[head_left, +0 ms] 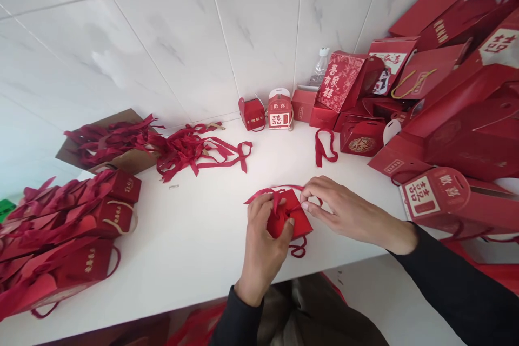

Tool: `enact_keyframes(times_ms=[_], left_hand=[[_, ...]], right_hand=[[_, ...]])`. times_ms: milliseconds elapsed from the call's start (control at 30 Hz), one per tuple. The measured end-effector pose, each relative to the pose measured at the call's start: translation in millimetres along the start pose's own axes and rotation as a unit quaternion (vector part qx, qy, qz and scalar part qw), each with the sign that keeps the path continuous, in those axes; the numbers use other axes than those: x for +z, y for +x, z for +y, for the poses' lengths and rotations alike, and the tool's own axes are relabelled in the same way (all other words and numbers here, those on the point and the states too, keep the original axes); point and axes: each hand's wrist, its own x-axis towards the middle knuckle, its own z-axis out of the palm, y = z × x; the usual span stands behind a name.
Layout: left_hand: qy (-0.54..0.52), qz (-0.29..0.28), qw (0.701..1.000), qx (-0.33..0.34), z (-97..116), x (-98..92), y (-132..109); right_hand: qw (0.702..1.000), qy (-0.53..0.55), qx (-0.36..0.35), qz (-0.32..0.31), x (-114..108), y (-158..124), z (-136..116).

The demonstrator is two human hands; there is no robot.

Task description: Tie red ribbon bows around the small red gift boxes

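Note:
A small red gift box lies on the white table in front of me, with a dark red ribbon across its top. My left hand grips the box from the left, thumb on its near side and fingers over the far side by the ribbon. On the right, my right hand pinches a length of the ribbon between thumb and fingertips, just beyond the box's edge. A dark red cord loop sticks out below the box. The ribbon's middle is partly hidden by my left fingers.
Left stand rows of ribboned red boxes. Behind them is a cardboard box of ribbons, beside a loose ribbon heap. Two small boxes stand against the tiled wall. Red boxes and a bottle crowd the right.

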Motion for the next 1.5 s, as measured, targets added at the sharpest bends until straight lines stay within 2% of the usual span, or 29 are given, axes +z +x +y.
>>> enact_keyframes(times_ms=[167, 233, 333, 367, 400, 500, 533, 600, 667, 767, 800, 833, 900, 1100, 1167, 1233, 1300, 1400, 1433, 1500], left_hand=[[-0.027, -0.019, 0.999, -0.013, 0, -6.6, -6], [-0.045, -0.013, 0.999, -0.023, 2, -8.1, -7], [-0.062, 0.014, 0.997, -0.033, 4, -8.3, -9], [-0.067, 0.022, 0.997, -0.035, 4, -7.8, -9], [-0.071, 0.028, 0.996, -0.037, 4, -7.1, -9], [-0.086, 0.037, 0.995, -0.043, 3, -4.3, -10], [-0.093, 0.04, 0.994, -0.046, 3, -3.4, -9], [-0.106, 0.046, 0.992, -0.053, 3, -2.3, -9], [-0.109, 0.053, 0.991, -0.054, 2, -2.2, -8], [-0.113, 0.058, 0.99, -0.052, 1, -3.8, -8], [-0.117, 0.058, 0.99, -0.053, 0, -4.5, -8], [-0.121, 0.057, 0.99, -0.054, 0, -5.2, -8], [-0.121, 0.052, 0.99, -0.059, 0, -6.7, -9], [-0.134, 0.037, 0.986, -0.095, 5, -11.8, -6], [-0.136, 0.033, 0.985, -0.099, 7, -13.7, -4], [-0.132, 0.036, 0.986, -0.096, 9, -15.4, -2], [-0.13, 0.05, 0.986, -0.093, 10, -16.7, -2], [-0.151, 0.098, 0.977, -0.117, 10, -18.4, -3], [-0.168, 0.123, 0.969, -0.137, 9, -19.0, -5], [-0.223, 0.173, 0.944, -0.174, 6, -20.5, -7]], right_hand=[[0.988, 0.057, 0.145, -0.023, -6, -1, 1], [0.983, 0.066, 0.172, 0.021, -7, -3, 9], [0.966, 0.063, 0.207, 0.141, -5, -11, 20], [0.96, 0.075, 0.222, 0.152, -3, -16, 22], [0.956, 0.099, 0.239, 0.139, 0, -20, 23], [0.936, 0.217, 0.277, 0.002, 12, -32, 20], [0.924, 0.258, 0.281, -0.033, 17, -34, 18], [0.892, 0.348, 0.284, -0.053, 29, -33, 15], [0.839, 0.459, 0.292, -0.023, 41, -27, 16], [0.731, 0.608, 0.305, 0.053, 54, -18, 19], [0.707, 0.634, 0.304, 0.074, 56, -16, 20], [0.692, 0.65, 0.3, 0.089, 57, -15, 21], [0.684, 0.661, 0.291, 0.099, 55, -14, 19], [0.646, 0.707, 0.269, 0.101, 43, -8, 6], [0.641, 0.711, 0.264, 0.113, 40, -4, 2], [0.652, 0.7, 0.266, 0.12, 38, -1, -1], [0.688, 0.664, 0.263, 0.126, 37, -1, -2], [0.771, 0.561, 0.249, 0.169, 37, -4, 0], [0.789, 0.529, 0.249, 0.19, 37, -6, 2], [0.8, 0.492, 0.265, 0.219, 37, -8, 4]])
